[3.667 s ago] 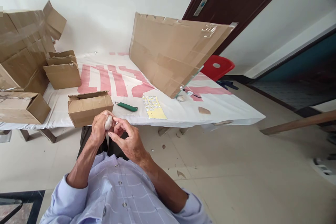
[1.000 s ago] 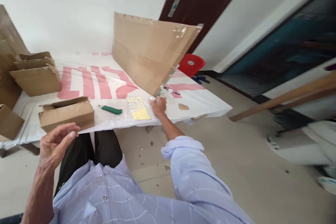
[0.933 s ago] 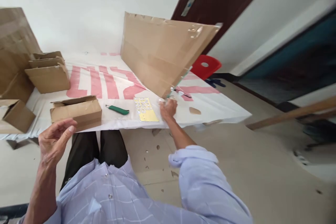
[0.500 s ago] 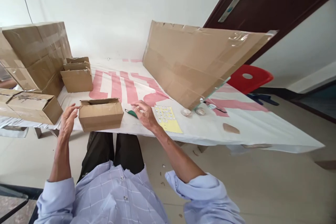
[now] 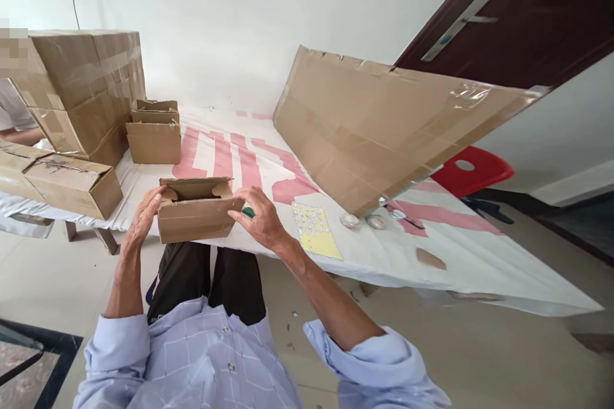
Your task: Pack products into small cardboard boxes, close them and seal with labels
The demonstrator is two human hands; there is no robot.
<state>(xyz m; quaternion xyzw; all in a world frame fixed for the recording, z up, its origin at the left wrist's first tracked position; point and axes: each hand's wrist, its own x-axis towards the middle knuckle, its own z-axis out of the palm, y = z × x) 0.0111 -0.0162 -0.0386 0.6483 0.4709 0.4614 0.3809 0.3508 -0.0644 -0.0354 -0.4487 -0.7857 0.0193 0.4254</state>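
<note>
In front of me near the table's edge stands a small cardboard box (image 5: 199, 222), its top flaps up and its inside dark. The fingers of my left hand (image 5: 142, 216) press on its left end, thumb side near the top rim. At the right end, my right hand (image 5: 260, 216) grips the upper corner between thumb and fingers. A small green object (image 5: 248, 211) lies behind my right hand, mostly hidden by it. To the right of that hand is a yellow sheet (image 5: 319, 239) with rows of small pale stickers.
Open cardboard boxes (image 5: 153, 140) stand at the back left, beside a tall taped stack (image 5: 86, 89). Closed boxes (image 5: 77, 179) line the left edge. A large cardboard panel (image 5: 384, 121) leans at the right, with tape rolls (image 5: 375, 222) below it. Another person's arm (image 5: 22, 135) shows far left.
Both hands have closed in on the small box from its sides and now hold it. The box has tipped toward me, showing more of its opening. The view has shifted slightly.
</note>
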